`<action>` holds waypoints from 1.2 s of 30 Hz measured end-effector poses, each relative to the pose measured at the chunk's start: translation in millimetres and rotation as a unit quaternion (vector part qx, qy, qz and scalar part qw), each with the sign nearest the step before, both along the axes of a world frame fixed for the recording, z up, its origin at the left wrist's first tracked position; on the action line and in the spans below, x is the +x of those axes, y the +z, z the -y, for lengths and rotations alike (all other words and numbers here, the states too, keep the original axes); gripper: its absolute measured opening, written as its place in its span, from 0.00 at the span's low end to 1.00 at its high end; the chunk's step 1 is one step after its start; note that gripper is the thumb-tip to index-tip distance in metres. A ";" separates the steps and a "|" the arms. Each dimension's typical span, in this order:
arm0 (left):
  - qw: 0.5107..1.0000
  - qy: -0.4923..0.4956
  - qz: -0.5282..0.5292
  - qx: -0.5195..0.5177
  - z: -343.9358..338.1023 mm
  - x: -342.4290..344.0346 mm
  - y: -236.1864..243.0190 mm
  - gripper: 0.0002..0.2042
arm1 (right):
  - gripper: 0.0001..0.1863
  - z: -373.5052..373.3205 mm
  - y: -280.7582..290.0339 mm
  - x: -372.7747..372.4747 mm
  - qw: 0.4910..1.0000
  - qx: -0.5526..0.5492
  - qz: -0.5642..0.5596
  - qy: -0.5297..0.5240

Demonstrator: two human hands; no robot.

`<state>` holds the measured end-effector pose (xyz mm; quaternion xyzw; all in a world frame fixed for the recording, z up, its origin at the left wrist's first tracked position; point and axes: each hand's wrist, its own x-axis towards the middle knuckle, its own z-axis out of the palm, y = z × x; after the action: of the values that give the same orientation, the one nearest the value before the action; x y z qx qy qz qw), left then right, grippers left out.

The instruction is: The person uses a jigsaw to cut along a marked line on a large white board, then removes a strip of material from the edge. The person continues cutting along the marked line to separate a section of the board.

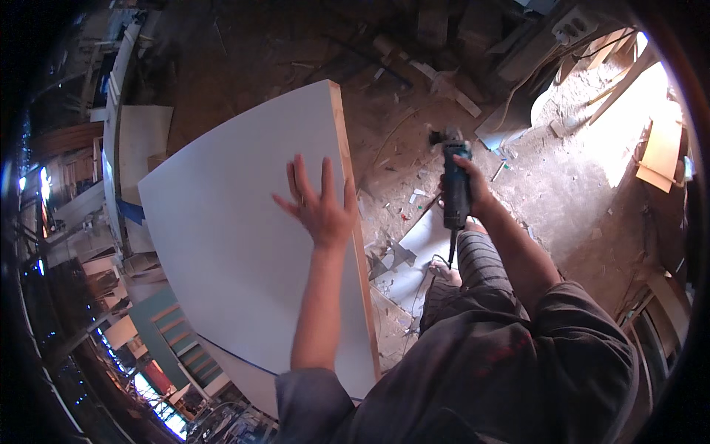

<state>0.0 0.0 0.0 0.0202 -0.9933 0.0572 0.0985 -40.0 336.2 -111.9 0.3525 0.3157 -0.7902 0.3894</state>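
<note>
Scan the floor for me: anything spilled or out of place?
Yes: loose scraps litter the floor right of the white panel, some close to the person's foot, looking untidy underfoot. The panel shows no obvious damage.

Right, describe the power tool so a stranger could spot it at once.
Start at the big white panel with the left grip open over it. To its right, the right grip is closed around the power tool. It's a dark, slim cylinder with a cord at its lower end, unlike the flat, pale scraps beyond.

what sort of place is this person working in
Probably a woodworking workshop: there is a corded power tool, a large white panel with a wood-coloured edge, and offcuts scattered over the dirty floor.
</note>
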 end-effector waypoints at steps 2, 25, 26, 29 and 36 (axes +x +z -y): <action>0.998 -0.021 0.014 -0.051 -15.3 -39.3 18.5 0.36 | 0.31 -15.9 2.7 -1.2 1.000 0.003 0.002 -0.024; 0.980 -0.049 0.170 -0.094 -24.2 -86.3 59.0 0.40 | 0.30 -22.7 13.2 -19.7 1.000 -0.024 0.003 0.013; 0.991 -0.046 0.117 -0.054 -22.6 -62.6 60.6 0.45 | 0.30 -9.5 14.2 -24.1 0.999 -0.042 0.001 0.018; 0.986 0.087 0.140 0.024 -24.5 18.4 60.2 0.59 | 0.30 31.4 24.3 -29.4 0.998 -0.037 -0.001 0.052; 0.928 0.267 0.248 0.074 -72.3 177.0 41.5 0.68 | 0.30 124.2 52.3 -36.1 0.985 -0.162 -0.041 0.033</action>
<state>177.0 72.3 41.5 0.2776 -0.9453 0.0114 -0.1713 -76.1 212.0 -59.7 0.2418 0.2110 -0.8310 0.4543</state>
